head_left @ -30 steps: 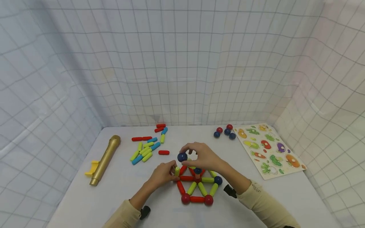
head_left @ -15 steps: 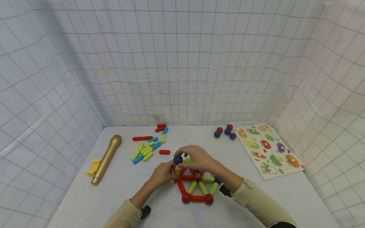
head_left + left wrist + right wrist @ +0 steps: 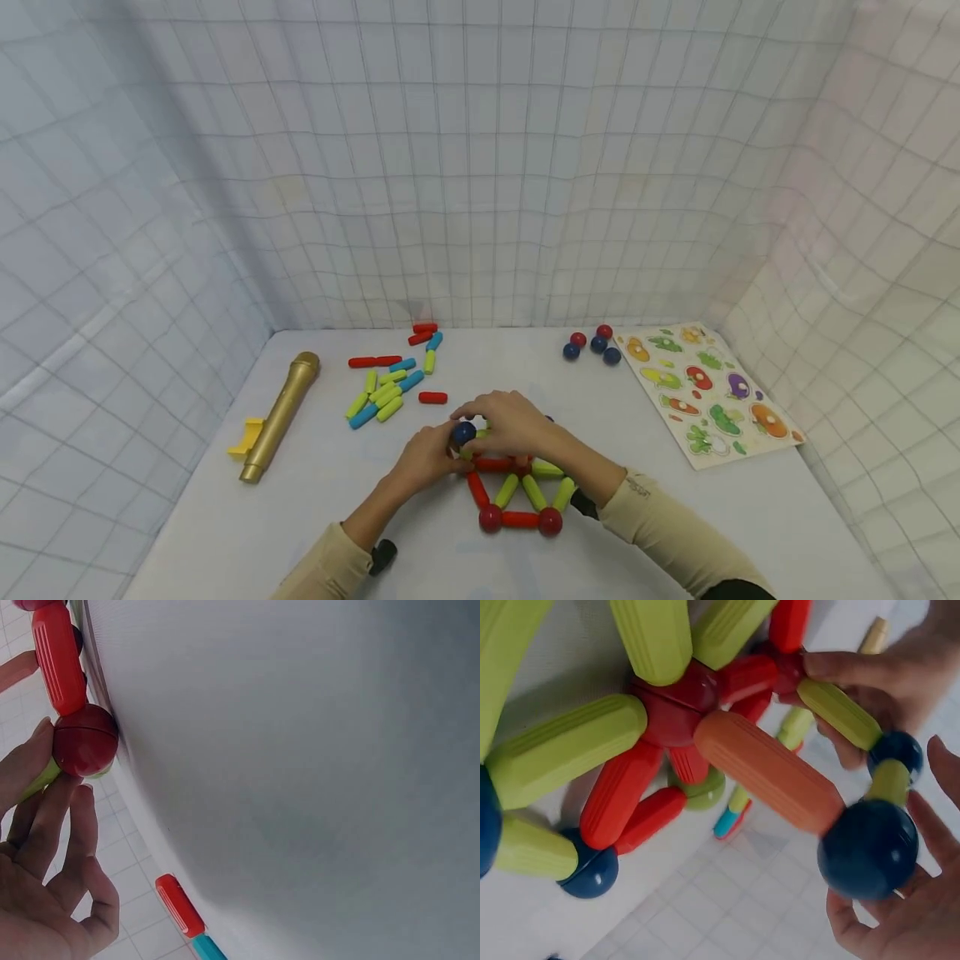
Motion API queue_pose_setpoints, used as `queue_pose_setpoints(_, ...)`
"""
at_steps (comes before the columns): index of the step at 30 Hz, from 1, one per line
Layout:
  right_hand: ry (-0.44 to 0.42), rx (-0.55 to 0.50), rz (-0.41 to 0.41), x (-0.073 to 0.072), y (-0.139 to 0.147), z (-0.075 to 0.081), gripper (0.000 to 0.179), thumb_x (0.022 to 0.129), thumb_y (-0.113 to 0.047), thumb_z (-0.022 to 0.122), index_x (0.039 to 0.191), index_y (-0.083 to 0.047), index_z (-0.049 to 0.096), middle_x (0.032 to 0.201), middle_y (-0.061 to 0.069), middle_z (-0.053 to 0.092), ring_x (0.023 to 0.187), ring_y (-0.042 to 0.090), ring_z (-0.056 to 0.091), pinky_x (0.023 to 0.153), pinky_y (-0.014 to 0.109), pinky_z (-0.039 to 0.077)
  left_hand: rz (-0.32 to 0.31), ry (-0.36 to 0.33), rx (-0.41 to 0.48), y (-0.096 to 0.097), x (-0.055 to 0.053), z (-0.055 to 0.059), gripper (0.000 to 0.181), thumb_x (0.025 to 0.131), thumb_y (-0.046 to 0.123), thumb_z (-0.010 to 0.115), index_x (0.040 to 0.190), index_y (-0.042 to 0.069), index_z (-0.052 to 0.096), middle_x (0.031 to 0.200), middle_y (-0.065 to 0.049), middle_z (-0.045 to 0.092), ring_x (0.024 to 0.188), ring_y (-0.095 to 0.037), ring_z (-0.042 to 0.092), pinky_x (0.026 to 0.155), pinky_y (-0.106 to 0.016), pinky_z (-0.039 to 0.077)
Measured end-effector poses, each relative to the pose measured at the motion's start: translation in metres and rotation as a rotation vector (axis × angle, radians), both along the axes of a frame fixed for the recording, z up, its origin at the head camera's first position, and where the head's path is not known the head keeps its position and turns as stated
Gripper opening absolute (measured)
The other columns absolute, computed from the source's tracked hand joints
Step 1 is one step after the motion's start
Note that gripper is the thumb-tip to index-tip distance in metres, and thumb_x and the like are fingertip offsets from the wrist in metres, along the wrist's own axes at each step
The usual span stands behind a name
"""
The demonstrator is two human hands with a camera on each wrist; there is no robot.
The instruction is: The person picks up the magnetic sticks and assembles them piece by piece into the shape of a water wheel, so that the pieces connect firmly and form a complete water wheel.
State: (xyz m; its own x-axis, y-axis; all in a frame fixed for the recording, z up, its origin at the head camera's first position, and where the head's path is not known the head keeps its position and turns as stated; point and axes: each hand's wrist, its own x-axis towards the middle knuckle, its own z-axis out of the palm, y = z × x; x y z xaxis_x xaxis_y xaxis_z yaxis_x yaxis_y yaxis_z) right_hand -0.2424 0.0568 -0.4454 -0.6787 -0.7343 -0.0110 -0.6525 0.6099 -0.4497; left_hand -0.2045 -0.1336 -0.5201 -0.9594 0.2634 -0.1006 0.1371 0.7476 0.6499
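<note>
A magnetic ball-and-rod structure stands before me, with a central red ball (image 3: 676, 705) and red and green rods around it. My left hand (image 3: 427, 458) pinches the foot of an upright green rod (image 3: 840, 712) at a corner red ball (image 3: 86, 740), seen from below in the left wrist view. My right hand (image 3: 510, 423) grips a blue ball (image 3: 462, 432) on that rod's top; the fingertips of both hands are close together. From the centre an orange rod (image 3: 769, 769) rises to another blue ball (image 3: 868, 847). A short green rod (image 3: 889, 782) links both blue balls.
Loose rods (image 3: 386, 396) in red, green and blue lie at the back left. Several red and blue balls (image 3: 598, 344) sit at the back right, beside a vegetable puzzle board (image 3: 712, 392). A gold microphone-like tube (image 3: 281, 417) lies on the left, touching a yellow piece (image 3: 246, 438).
My right hand has moved left and down, bringing the blue ball from above the structure onto the upright green rod's top. My left hand has stayed at the corner.
</note>
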Motion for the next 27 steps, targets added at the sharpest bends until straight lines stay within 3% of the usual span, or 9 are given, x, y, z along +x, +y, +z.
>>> queue_pose_setpoints(2,0.0,-0.053,-0.079,0.004,0.013,0.005,0.047,0.086,-0.037,0.072,0.129,-0.025,0.061,0.119,-0.002,0.068,0.108,0.019,0.062,0.091,0.04,0.049,-0.008,-0.017,0.017,-0.001,-0.001,0.0,0.048,0.077,0.024,0.082,0.119,0.012,0.061,0.09,0.001,0.068,0.078,-0.012,0.057,0.067,-0.025,0.052)
queue_pose_setpoints(5,0.03,-0.141,-0.282,0.01,0.041,0.007,0.045,0.086,-0.039,0.072,0.126,-0.021,0.06,0.109,-0.001,0.067,0.092,0.016,0.06,0.079,0.034,0.05,-0.041,-0.06,0.035,-0.003,-0.003,0.001,0.042,0.079,0.023,0.081,0.115,0.013,0.063,0.092,0.002,0.067,0.078,-0.013,0.057,0.067,-0.025,0.051)
queue_pose_setpoints(7,0.036,-0.166,-0.412,0.013,0.06,0.002,0.04,0.087,-0.039,0.071,0.12,-0.018,0.061,0.099,-0.001,0.067,0.078,0.013,0.057,0.067,0.028,0.047,-0.064,-0.072,0.026,-0.004,-0.005,0.001,0.037,0.079,0.022,0.081,0.112,0.013,0.065,0.089,0.002,0.067,0.076,-0.013,0.056,0.065,-0.024,0.05)
queue_pose_setpoints(9,0.003,-0.139,-0.481,0.014,0.074,-0.008,0.036,0.087,-0.041,0.07,0.113,-0.017,0.061,0.089,-0.003,0.065,0.069,0.012,0.052,0.06,0.026,0.042,-0.074,-0.085,0.01,-0.005,-0.007,0.002,0.031,0.08,0.022,0.08,0.107,0.012,0.068,0.085,0.003,0.066,0.074,-0.013,0.055,0.064,-0.024,0.049)
queue_pose_setpoints(13,-0.129,-0.023,-0.428,0.02,0.08,-0.035,0.034,0.084,-0.041,0.074,0.103,-0.014,0.064,0.082,-0.003,0.063,0.065,0.011,0.051,0.056,0.025,0.042,-0.068,-0.098,-0.003,-0.008,-0.009,0.004,0.025,0.079,0.021,0.081,0.099,0.01,0.071,0.081,0.002,0.066,0.072,-0.013,0.055,0.064,-0.024,0.048)
queue_pose_setpoints(15,-0.149,0.014,-0.383,0.023,0.071,-0.046,0.035,0.081,-0.041,0.077,0.1,-0.014,0.065,0.079,-0.004,0.062,0.065,0.011,0.051,0.055,0.025,0.042,-0.065,-0.091,-0.004,-0.012,-0.01,0.006,0.025,0.079,0.021,0.081,0.099,0.01,0.071,0.081,0.002,0.066,0.071,-0.013,0.055,0.064,-0.024,0.048)
queue_pose_setpoints(22,-0.012,-0.009,-0.348,0.028,0.049,-0.067,0.023,0.077,-0.038,0.08,0.078,-0.018,0.068,0.06,-0.009,0.049,0.056,0.007,0.045,0.049,0.023,0.035,-0.066,-0.119,-0.024,-0.012,-0.003,0.006,0.029,0.077,0.023,0.082,0.1,0.01,0.07,0.078,0.004,0.064,0.073,-0.014,0.055,0.065,-0.026,0.05)
queue_pose_setpoints(27,0.022,-0.025,-0.313,0.018,0.05,-0.072,0.02,0.074,-0.035,0.083,0.078,-0.021,0.07,0.066,-0.01,0.055,0.065,0.01,0.047,0.061,0.027,0.037,-0.158,-0.107,-0.071,-0.006,0.014,0.003,0.026,0.074,0.026,0.084,0.094,0.016,0.071,0.073,0.01,0.063,0.069,-0.01,0.054,0.064,-0.023,0.048)
